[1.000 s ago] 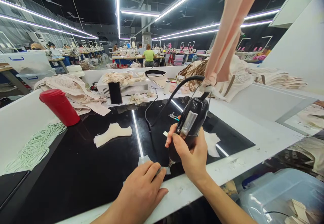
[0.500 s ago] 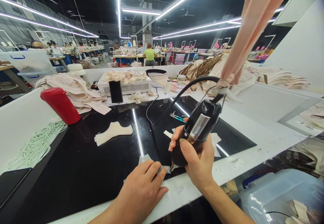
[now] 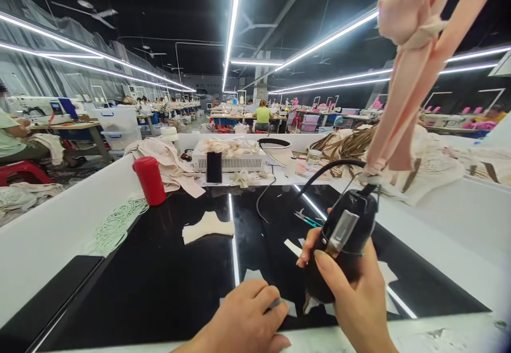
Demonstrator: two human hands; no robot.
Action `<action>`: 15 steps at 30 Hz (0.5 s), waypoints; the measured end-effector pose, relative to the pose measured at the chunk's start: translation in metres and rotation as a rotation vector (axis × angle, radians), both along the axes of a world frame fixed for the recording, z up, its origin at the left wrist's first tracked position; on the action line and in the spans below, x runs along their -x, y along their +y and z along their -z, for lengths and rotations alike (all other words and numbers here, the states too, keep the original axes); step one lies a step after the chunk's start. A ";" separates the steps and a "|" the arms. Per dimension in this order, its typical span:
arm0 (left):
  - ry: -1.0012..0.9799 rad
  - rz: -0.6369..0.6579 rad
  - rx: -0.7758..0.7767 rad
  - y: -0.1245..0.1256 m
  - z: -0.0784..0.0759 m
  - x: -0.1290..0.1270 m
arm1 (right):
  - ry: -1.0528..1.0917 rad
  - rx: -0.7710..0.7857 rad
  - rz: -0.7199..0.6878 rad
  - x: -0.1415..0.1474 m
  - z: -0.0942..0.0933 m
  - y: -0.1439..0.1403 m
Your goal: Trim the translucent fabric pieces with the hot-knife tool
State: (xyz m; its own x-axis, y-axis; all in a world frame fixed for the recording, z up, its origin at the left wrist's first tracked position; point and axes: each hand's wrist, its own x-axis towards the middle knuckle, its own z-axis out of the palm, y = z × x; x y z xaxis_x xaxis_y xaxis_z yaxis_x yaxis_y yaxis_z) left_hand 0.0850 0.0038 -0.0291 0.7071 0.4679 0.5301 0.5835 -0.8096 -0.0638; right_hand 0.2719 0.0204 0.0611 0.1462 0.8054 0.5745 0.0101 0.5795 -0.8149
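My left hand (image 3: 249, 310) lies palm down near the front edge of the black work surface. Its bent fingers press on thin grey-white pieces (image 3: 252, 274) that stick out around the fingertips; their full shape is hidden. In my right hand (image 3: 365, 297) is a black corded handheld power tool (image 3: 337, 252) with a metal lever on its side. Its lower end points down at the surface, just right of my left fingers. A pink fabric strip (image 3: 403, 92) tied to its top holds it from above. A cream shaped piece (image 3: 207, 228) lies farther left.
A red cup (image 3: 149, 181) and green elastic cords (image 3: 117, 225) are at the left. Teal-handled snips (image 3: 309, 220) lie behind the tool. At the back are a phone (image 3: 214, 167), a white vented box (image 3: 231, 163) and heaped fabric (image 3: 423, 166). People sit at sewing tables beyond.
The view has tilted up and turned left, so the hands and table things appear lower and farther right. My right hand still grips the tool, and my left still presses the pieces.
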 end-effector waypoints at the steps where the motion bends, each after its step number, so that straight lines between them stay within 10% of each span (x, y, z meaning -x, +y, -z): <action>1: 0.004 0.002 0.012 0.000 -0.002 0.001 | -0.034 0.002 0.014 -0.001 -0.003 0.000; 15: 0.018 0.031 0.229 -0.010 -0.031 0.015 | -0.031 0.104 0.098 0.026 -0.019 -0.003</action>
